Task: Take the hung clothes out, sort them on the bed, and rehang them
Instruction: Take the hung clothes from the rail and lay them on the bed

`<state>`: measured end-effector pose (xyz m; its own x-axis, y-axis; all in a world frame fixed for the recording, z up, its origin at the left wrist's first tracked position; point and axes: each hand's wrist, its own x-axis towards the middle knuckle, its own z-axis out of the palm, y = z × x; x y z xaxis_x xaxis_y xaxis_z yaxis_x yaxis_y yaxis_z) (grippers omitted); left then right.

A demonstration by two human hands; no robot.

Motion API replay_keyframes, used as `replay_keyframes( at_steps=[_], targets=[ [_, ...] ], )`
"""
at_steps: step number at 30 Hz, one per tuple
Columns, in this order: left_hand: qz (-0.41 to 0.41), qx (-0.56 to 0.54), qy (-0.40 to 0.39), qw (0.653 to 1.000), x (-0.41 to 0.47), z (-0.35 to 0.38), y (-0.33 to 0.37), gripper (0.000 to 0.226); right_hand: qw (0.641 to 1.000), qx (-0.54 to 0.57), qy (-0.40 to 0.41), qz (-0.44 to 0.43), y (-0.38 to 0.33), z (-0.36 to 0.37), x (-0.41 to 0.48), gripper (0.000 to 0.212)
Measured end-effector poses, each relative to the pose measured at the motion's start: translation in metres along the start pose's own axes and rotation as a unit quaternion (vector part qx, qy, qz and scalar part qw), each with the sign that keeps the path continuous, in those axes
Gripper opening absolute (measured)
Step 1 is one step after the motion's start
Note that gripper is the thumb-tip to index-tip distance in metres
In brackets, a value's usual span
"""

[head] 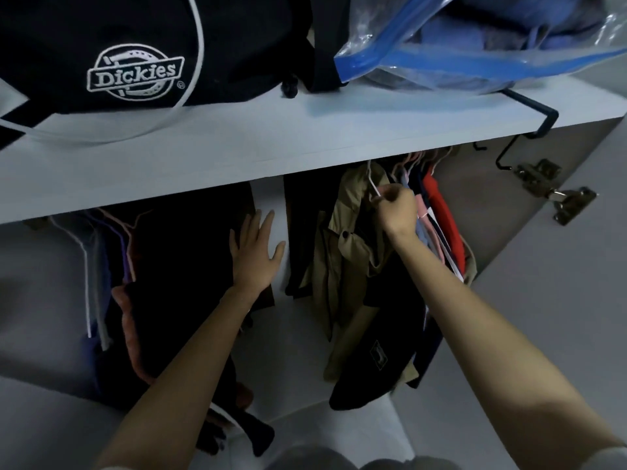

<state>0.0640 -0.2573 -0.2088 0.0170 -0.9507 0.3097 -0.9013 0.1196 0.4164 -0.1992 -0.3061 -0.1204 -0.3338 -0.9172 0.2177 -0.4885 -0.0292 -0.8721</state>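
Observation:
Clothes hang under a white wardrobe shelf (237, 154). On the left side dark garments (176, 259) hang beside purple, white and orange ones. My left hand (254, 245) lies flat with straight fingers against the dark garments, near the white divider (271, 201). On the right side hang a beige coat (342, 239), a black garment (376, 361), and blue, pink and red clothes (441, 212). My right hand (397, 208) pinches a white hanger (373, 188) at the beige coat's neck.
On the shelf lie a black Dickies bag (135, 52) and a clear plastic bag with a blue zip strip (475, 45) holding blue fabric. A black metal hook (529, 123) clips over the shelf's right edge. A door hinge (556, 195) sits at the right.

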Motion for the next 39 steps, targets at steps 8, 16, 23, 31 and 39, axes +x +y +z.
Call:
replay_keyframes(
  at_steps=[8, 16, 23, 31, 39],
  targets=[
    [0.094, -0.069, -0.021, 0.993, 0.030, 0.026, 0.053, 0.066, 1.000, 0.004, 0.002, 0.000, 0.002, -0.033, -0.054, 0.019],
    [0.255, -0.092, -0.007, 0.963, 0.030, 0.065, 0.096, 0.065, 0.999, -0.005, 0.023, 0.039, 0.032, -0.090, -0.120, 0.021],
    [0.375, -0.124, 0.022, 0.919, 0.011, 0.077, 0.149, 0.037, 0.997, -0.052, 0.053, 0.028, 0.057, -0.136, -0.168, 0.022],
    [0.360, -0.197, -0.006, 0.912, -0.075, 0.085, 0.225, 0.018, 0.973, -0.168, 0.159, -0.005, 0.104, -0.210, -0.246, 0.020],
    [0.428, -0.227, -0.048, 0.873, -0.202, 0.095, 0.306, 0.017, 0.926, -0.283, 0.176, 0.174, 0.152, -0.302, -0.382, 0.036]
  ],
)
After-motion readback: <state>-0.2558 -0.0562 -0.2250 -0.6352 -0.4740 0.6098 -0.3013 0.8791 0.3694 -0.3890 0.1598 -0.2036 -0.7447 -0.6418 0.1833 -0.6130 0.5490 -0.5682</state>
